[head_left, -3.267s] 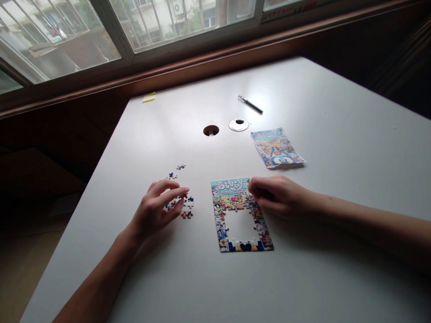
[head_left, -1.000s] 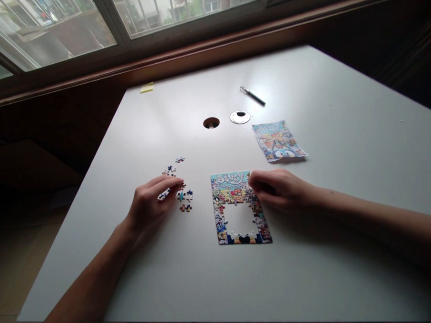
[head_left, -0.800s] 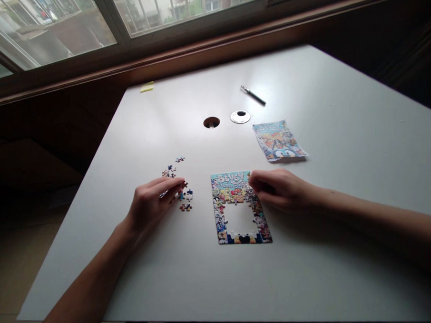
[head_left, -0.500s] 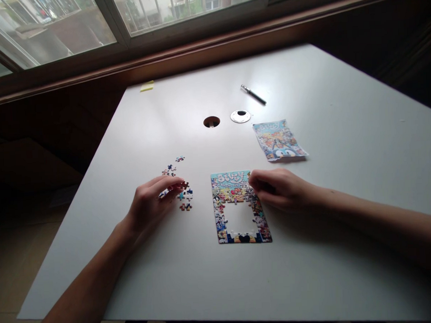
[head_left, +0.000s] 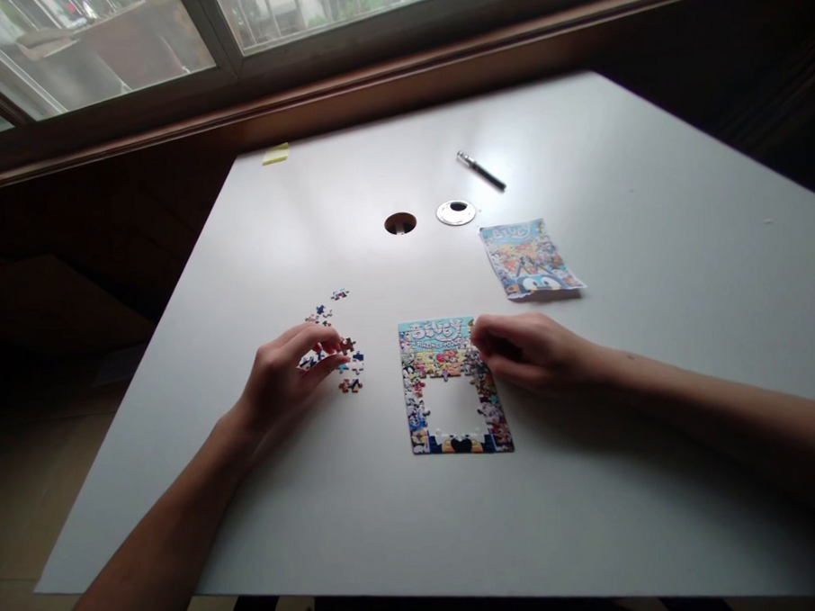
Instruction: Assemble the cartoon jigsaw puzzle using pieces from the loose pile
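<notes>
While the thumb and fingers of the left hand (head_left: 281, 365) are held parted over the loose puzzle pieces (head_left: 351, 385), no piece can be seen pinched between them. One brown piece (head_left: 348, 345) is found just beyond the fingertips, toward the surface's right edge. The right hand (head_left: 527, 350) is curled against the far right part of the puzzle (head_left: 415, 391); whether the border is gripped or merely steadied cannot be told.

By the right hand the puzzle is touched, while from the left hand it is parted by a bare strip of the surface (head_left: 322, 507). Its long axis is run from the near edge toward the far edge, and its unfilled middle is placed to the right of the left hand, slightly toward the near edge.

Farther out, a printed sheet (head_left: 531, 257) is laid beyond the right hand. Toward the far edge are seen a round hole (head_left: 400, 224), a metal ring (head_left: 448, 216) and a slanted pen (head_left: 481, 171); by the far left corner, a yellow note (head_left: 275, 154) is placed.
</notes>
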The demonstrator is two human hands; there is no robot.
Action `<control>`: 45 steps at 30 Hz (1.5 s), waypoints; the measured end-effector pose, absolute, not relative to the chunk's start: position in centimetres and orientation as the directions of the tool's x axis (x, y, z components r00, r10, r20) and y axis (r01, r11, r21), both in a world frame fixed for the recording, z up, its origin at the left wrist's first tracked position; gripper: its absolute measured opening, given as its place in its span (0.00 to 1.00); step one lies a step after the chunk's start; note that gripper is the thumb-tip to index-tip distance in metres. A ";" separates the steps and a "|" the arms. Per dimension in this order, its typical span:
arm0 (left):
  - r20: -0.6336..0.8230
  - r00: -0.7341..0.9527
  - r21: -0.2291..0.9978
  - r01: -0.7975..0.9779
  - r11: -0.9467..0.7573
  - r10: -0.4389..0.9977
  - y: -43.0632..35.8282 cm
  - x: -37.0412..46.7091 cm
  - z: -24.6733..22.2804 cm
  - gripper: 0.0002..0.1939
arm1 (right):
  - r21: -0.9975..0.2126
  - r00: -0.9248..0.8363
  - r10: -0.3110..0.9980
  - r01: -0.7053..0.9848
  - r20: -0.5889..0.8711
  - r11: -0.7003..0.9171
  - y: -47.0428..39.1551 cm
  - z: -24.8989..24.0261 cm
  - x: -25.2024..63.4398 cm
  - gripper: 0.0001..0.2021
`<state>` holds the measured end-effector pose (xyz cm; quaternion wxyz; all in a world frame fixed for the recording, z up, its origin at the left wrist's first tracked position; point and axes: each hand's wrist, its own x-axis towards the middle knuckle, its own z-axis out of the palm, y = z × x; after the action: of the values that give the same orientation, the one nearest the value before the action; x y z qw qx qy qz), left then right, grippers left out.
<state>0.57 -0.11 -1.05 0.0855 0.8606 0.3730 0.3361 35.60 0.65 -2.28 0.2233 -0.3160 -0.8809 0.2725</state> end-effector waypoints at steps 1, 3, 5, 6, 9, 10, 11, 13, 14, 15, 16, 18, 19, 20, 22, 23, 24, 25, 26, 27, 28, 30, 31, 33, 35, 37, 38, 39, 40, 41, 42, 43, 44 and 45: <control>0.512 0.498 0.401 0.582 -0.707 0.700 -0.1 0.6 -1.0 0.07 | -0.623 -0.701 0.678 0.433 0.222 0.652 0.6 -2.2 35.6 0.05; 0.504 0.504 0.409 0.575 -0.708 0.701 -0.1 0.5 -1.0 0.07 | -0.625 -0.702 0.676 0.428 0.226 0.653 0.6 -2.2 35.5 0.05; 0.494 0.514 0.421 0.564 -0.710 0.702 -0.1 0.5 -1.0 0.08 | -0.624 -0.702 0.675 0.426 0.229 0.655 0.6 -2.1 35.5 0.05; 0.488 0.520 0.427 0.558 -0.711 0.701 -0.1 0.5 -1.0 0.08 | -0.623 -0.702 0.674 0.426 0.230 0.656 0.6 -2.1 35.6 0.05; 0.481 0.527 0.437 0.549 -0.712 0.701 -0.1 0.6 -0.9 0.09 | -0.618 -0.702 0.674 0.429 0.230 0.658 0.6 -2.2 35.6 0.05; 0.481 0.527 0.435 0.551 -0.712 0.701 -0.1 0.6 -0.9 0.09 | -0.618 -0.701 0.675 0.430 0.230 0.658 0.6 -2.2 35.6 0.05; 0.481 0.526 0.430 0.556 -0.712 0.701 -0.1 0.6 -0.9 0.09 | -0.620 -0.703 0.674 0.429 0.228 0.657 0.6 -2.2 35.7 0.05; 0.476 0.526 0.416 0.572 -0.707 0.705 -0.1 0.7 -0.8 0.09 | -0.623 -0.703 0.674 0.429 0.225 0.655 0.7 -2.3 35.7 0.05; 0.470 0.526 0.408 0.582 -0.703 0.708 0.0 0.7 -0.8 0.09 | -0.623 -0.703 0.675 0.430 0.223 0.653 0.7 -2.3 35.7 0.05; 0.463 0.526 0.403 0.593 -0.697 0.714 0.0 0.7 -0.8 0.08 | -0.623 -0.702 0.677 0.432 0.222 0.652 0.7 -2.3 35.7 0.05; 0.454 0.523 0.398 0.605 -0.690 0.721 0.0 0.7 -0.8 0.08 | -0.622 -0.702 0.678 0.435 0.219 0.651 0.7 -2.3 35.7 0.05; 0.441 0.517 0.389 0.627 -0.675 0.734 0.0 0.6 -0.9 0.08 | -0.622 -0.702 0.679 0.437 0.215 0.650 0.6 -2.2 35.6 0.04; 0.436 0.514 0.383 0.636 -0.669 0.739 0.1 0.6 -0.9 0.08 | -0.623 -0.704 0.678 0.437 0.213 0.649 0.6 -2.2 35.6 0.04; 0.432 0.512 0.377 0.645 -0.664 0.743 0.1 0.6 -1.0 0.08 | -0.625 -0.705 0.677 0.436 0.210 0.648 0.6 -2.2 35.6 0.04; 0.430 0.508 0.364 0.659 -0.658 0.746 0.1 0.6 -1.1 0.08 | -0.627 -0.704 0.679 0.437 0.207 0.645 0.6 -2.2 35.6 0.04; 0.430 0.508 0.358 0.664 -0.657 0.747 0.1 0.5 -1.1 0.08 | -0.628 -0.704 0.679 0.437 0.207 0.644 0.6 -2.2 35.6 0.04; 0.430 0.507 0.352 0.668 -0.656 0.747 0.2 0.5 -1.1 0.08 | -0.628 -0.704 0.679 0.437 0.207 0.644 0.6 -2.2 35.6 0.04; 0.431 0.508 0.347 0.670 -0.657 0.746 0.2 0.5 -1.1 0.08 | -0.627 -0.704 0.679 0.437 0.209 0.645 0.6 -2.2 35.6 0.04; 0.432 0.508 0.343 0.671 -0.657 0.745 0.2 0.5 -1.1 0.08 | -0.626 -0.703 0.680 0.438 0.209 0.645 0.6 -2.3 35.6 0.04; 0.430 0.509 0.341 0.673 -0.656 0.746 0.1 0.5 -1.1 0.08 | -0.625 -0.702 0.681 0.440 0.209 0.645 0.6 -2.3 35.7 0.04; 0.426 0.509 0.341 0.676 -0.654 0.748 0.1 0.6 -1.1 0.08 | -0.623 -0.702 0.680 0.440 0.210 0.647 0.6 -2.3 35.7 0.04; 0.415 0.512 0.343 0.678 -0.650 0.753 0.1 0.6 -1.0 0.07 | -0.621 -0.704 0.680 0.442 0.207 0.647 0.6 -2.4 35.7 0.03; 0.409 0.511 0.344 0.681 -0.647 0.756 0.1 0.6 -1.0 0.06 | -0.621 -0.705 0.679 0.442 0.206 0.647 0.6 -2.4 35.8 0.03; 0.402 0.509 0.346 0.685 -0.641 0.761 0.1 0.5 -1.0 0.06 | -0.623 -0.707 0.677 0.439 0.205 0.647 0.6 -2.4 35.8 0.03; 0.399 0.507 0.347 0.688 -0.638 0.764 0.1 0.5 -1.0 0.07 | -0.622 -0.706 0.678 0.440 0.206 0.647 0.6 -2.3 35.7 0.03; 0.400 0.506 0.347 0.688 -0.637 0.764 0.1 0.4 -1.0 0.07 | -0.618 -0.706 0.677 0.442 0.208 0.650 0.6 -2.2 35.7 0.03; 0.401 0.505 0.347 0.688 -0.637 0.764 0.1 0.4 -1.1 0.07 | -0.617 -0.705 0.678 0.444 0.208 0.650 0.6 -2.2 35.6 0.03; 0.402 0.503 0.348 0.689 -0.636 0.765 0.1 0.3 -1.1 0.07 | -0.617 -0.703 0.680 0.445 0.208 0.649 0.6 -2.2 35.6 0.03; 0.402 0.501 0.349 0.690 -0.634 0.766 0.1 0.3 -1.1 0.08 | -0.618 -0.703 0.681 0.445 0.207 0.647 0.6 -2.2 35.6 0.03; 0.401 0.500 0.349 0.691 -0.633 0.767 0.1 0.3 -1.1 0.08 | -0.620 -0.702 0.682 0.446 0.206 0.645 0.6 -2.1 35.6 0.03; 0.401 0.500 0.349 0.692 -0.632 0.768 0.1 0.3 -1.1 0.08 | -0.622 -0.702 0.683 0.446 0.204 0.643 0.6 -2.1 35.6 0.03; 0.402 0.499 0.349 0.692 -0.632 0.768 0.1 0.3 -1.1 0.08 | -0.623 -0.701 0.684 0.446 0.203 0.642 0.6 -2.1 35.6 0.04; 0.402 0.499 0.348 0.692 -0.632 0.767 0.1 0.3 -1.1 0.08 | -0.623 -0.701 0.683 0.445 0.204 0.643 0.6 -2.1 35.5 0.04; 0.402 0.500 0.347 0.692 -0.633 0.767 0.1 0.3 -1.1 0.08 | -0.622 -0.701 0.683 0.445 0.206 0.644 0.6 -2.1 35.5 0.04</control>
<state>0.32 0.13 -1.12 0.0701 0.8631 0.4226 0.2674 35.54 0.56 -2.09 0.2167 -0.3202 -0.8804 0.2747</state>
